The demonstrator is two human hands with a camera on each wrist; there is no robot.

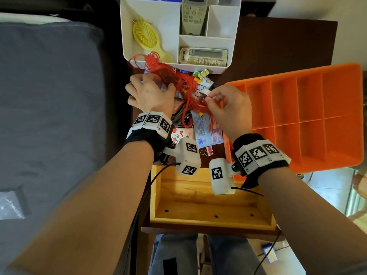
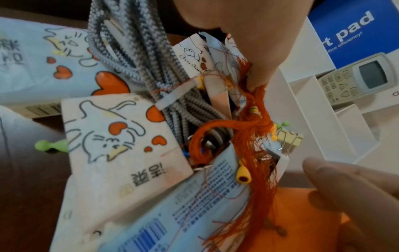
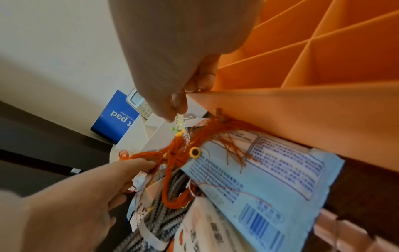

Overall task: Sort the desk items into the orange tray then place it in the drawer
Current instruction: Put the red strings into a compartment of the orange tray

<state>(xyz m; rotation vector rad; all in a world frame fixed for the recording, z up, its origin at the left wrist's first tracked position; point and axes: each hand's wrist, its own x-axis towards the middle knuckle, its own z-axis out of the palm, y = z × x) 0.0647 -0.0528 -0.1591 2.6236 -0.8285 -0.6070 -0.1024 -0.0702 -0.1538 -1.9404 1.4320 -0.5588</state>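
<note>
While left fingers (image 1: 168, 87) grip frayed red tassel (image 1: 179, 80), right fingers (image 1: 211, 98) pinch its threads.

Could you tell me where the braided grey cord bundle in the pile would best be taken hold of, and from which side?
Probably at the white band that binds the braided grey cord bundle, coming from above: there the strands are gathered tight, so none should slip loose. The red tassel threads lie draped over its lower end, so first lift those clear.
</note>
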